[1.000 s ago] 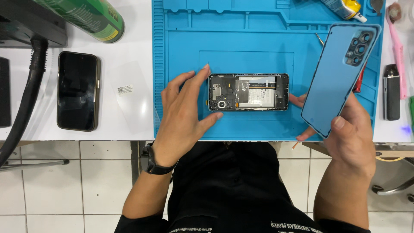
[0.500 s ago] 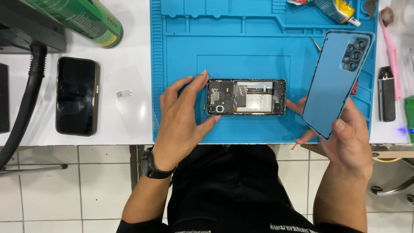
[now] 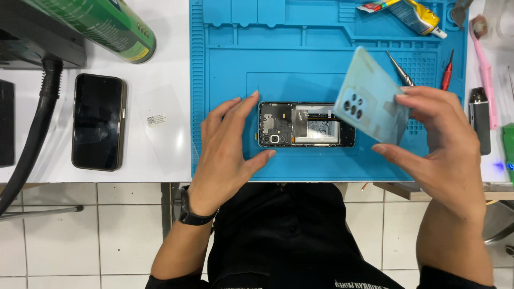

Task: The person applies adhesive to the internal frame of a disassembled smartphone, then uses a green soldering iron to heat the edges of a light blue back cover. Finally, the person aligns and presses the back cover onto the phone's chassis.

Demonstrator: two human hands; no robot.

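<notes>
An opened phone (image 3: 306, 125) lies flat on the blue work mat (image 3: 300, 59), its circuit board and battery exposed. My left hand (image 3: 227, 152) rests on the mat at the phone's left end, thumb and index finger touching its edges. My right hand (image 3: 436, 139) holds a pale blue back cover (image 3: 370, 99) with a camera cluster. The cover is tilted and blurred, hanging just above the phone's right end.
A black phone (image 3: 98, 122) lies on the white table left of the mat, beside a small clear film (image 3: 158, 120). A green spray can (image 3: 99, 24) and a black hose (image 3: 37, 123) sit at far left. A glue tube (image 3: 412, 13), screwdrivers (image 3: 400, 69) and a pink tool (image 3: 483, 64) lie at the right.
My right hand has swung the back cover left and down, from upright at the mat's right side to over the opened phone's right end. My left hand has stayed put.
</notes>
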